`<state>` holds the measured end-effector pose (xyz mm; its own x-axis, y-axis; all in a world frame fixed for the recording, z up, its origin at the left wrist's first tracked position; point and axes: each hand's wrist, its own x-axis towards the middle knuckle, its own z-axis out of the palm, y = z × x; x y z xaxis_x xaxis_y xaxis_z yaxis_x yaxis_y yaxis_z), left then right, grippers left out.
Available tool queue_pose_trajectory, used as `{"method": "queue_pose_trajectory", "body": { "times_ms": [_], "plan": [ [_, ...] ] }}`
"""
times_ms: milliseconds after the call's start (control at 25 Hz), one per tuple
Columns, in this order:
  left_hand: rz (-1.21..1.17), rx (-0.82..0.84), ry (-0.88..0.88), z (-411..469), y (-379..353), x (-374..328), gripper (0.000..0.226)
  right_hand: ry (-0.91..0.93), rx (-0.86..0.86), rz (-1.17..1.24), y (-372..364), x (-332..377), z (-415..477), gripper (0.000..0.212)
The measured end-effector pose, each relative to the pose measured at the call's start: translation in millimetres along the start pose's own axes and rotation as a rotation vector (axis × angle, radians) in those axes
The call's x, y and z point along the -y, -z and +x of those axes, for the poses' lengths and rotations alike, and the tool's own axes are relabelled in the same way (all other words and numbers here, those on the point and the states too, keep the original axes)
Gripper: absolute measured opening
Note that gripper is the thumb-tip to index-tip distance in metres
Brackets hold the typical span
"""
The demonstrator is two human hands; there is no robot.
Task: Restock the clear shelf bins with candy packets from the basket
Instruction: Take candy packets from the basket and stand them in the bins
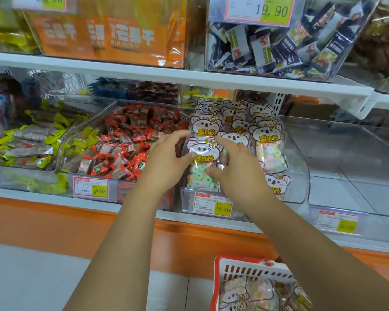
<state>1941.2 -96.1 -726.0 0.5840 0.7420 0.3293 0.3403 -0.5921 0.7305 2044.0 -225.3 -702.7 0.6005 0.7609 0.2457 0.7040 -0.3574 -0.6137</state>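
Observation:
A clear koala-print candy packet (202, 151) with pastel ring sweets sits at the front left of a clear shelf bin (299, 167) that holds several rows of the same packets. My left hand (166, 160) pinches the packet's left edge between thumb and fingers. My right hand (234, 167) grips its right side, with the fingers over the front and the thumb below. A white basket with a red rim (240, 261) stands on the floor at the lower right, with more koala packets (236, 295) inside.
Left of the koala bin is a bin of red-wrapped candies (121, 140), then yellow-green wrapped ones (32, 140). To the right stands an empty clear bin (346, 164). A white upper shelf (189, 75) overhangs the bins. Price tags line the front edge.

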Motion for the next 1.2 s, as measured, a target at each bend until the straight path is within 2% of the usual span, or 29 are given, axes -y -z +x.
{"method": "queue_pose_trajectory", "body": {
  "times_ms": [120,200,280,400,520,680,760,880,1040,1200],
  "plan": [
    [0.049,0.052,-0.017,-3,-3,0,0.047,0.009,0.081,0.064,-2,-5,0,0.062],
    [0.086,0.059,0.005,-3,-4,0,0.044,-0.049,0.02,0.074,27,-13,4,0.055],
    [0.108,0.047,0.01,-3,-2,-1,0.045,-0.175,-0.027,-0.088,61,-26,6,0.043],
    [0.139,0.022,-0.045,-7,-4,-10,0.053,-0.324,0.147,-0.294,67,-41,2,0.059],
    [0.259,0.076,-0.151,-11,-16,-20,0.064,-0.287,0.128,-0.192,48,-43,3,0.063],
    [0.293,0.128,-0.126,-10,-23,-18,0.071,-0.178,0.102,-0.237,43,-45,9,0.046],
    [0.312,0.135,-0.121,-9,-22,-18,0.073,-0.143,0.064,-0.148,46,-45,15,0.037],
    [0.341,0.137,-0.119,-9,-22,-22,0.073,-0.182,-0.007,0.111,53,-44,24,0.027],
    [0.335,0.151,-0.079,-8,-23,-22,0.073,-0.147,0.079,0.031,40,-51,19,0.028],
    [0.281,0.149,-0.081,-11,-22,-24,0.077,-0.174,0.042,0.182,44,-58,16,0.018]
  ]
}}
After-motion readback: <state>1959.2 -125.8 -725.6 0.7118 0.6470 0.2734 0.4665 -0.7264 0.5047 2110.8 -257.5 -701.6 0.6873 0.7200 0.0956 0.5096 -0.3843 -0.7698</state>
